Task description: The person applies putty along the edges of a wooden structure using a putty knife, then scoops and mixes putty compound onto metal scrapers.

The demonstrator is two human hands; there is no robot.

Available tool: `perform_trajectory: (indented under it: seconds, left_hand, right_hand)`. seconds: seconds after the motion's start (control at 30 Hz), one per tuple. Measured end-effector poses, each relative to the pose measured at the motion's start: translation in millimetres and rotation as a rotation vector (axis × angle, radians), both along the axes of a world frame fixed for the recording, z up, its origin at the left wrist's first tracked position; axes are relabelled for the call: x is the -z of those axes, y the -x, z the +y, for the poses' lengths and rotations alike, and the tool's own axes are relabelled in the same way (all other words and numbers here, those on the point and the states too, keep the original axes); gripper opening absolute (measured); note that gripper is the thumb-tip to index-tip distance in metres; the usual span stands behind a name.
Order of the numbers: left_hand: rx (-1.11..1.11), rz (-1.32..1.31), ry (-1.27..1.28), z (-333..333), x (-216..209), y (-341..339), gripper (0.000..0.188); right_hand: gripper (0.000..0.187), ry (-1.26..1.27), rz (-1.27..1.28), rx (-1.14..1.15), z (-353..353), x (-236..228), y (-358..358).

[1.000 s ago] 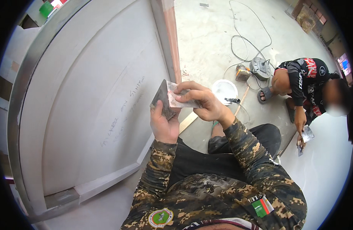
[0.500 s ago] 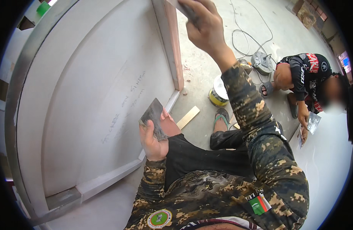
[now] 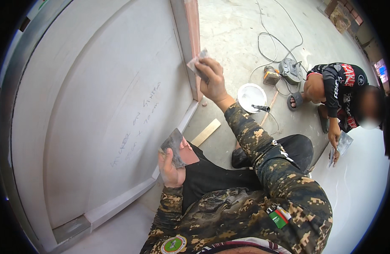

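My left hand [image 3: 173,170] is closed on a flat, smeared grey putty blade [image 3: 173,149], thumb across its face. Pinkish, finger-like shapes show at the blade's right side; whether they are a reflection I cannot tell. Higher up, my right hand [image 3: 212,80] grips a second putty blade [image 3: 197,61], slightly blurred, by the outer upright edge of a large pale panel [image 3: 97,114]. Whether that blade touches the edge is unclear. The panel has a raised frame and handwriting on its face, and stands on my left.
An open bucket of white paste [image 3: 250,96] with a dark-handled tool stands on the floor. Beyond it are a sander-like power tool [image 3: 271,77], a cable reel [image 3: 290,70] and loose cable. A wood strip [image 3: 205,132] lies near my leg. At right a crouching person [image 3: 336,91] works over a white panel [image 3: 360,178].
My right hand has come down and left with its blade, to the panel's edge. The bucket now shows fully. My left hand has shifted slightly down and right, still holding its blade.
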State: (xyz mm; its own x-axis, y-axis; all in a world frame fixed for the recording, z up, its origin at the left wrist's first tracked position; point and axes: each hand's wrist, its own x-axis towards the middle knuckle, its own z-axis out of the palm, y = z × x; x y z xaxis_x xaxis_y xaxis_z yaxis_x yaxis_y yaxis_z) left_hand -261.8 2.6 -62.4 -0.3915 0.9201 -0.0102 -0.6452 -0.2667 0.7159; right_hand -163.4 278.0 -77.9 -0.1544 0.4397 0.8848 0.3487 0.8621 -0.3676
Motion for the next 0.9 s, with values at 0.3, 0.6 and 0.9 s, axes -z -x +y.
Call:
perform_trajectory:
  seconds: [0.3,0.6,0.9]
  left_hand:
    - [-0.006,0.003,-0.024,12,6,-9,0.030]
    - [0.055,-0.285,0.073,-14,-12,-12,0.030]
    - [0.083,-0.252,0.035,-35,-5,-15,0.035]
  right_hand:
    - [0.042,0.425,-0.263,-0.086,-10,100,-49]
    - [0.054,0.344,0.025,-0.144,-71,-52,-48]
    - [0.038,-0.168,0.161,-0.138,-34,-191,-24]
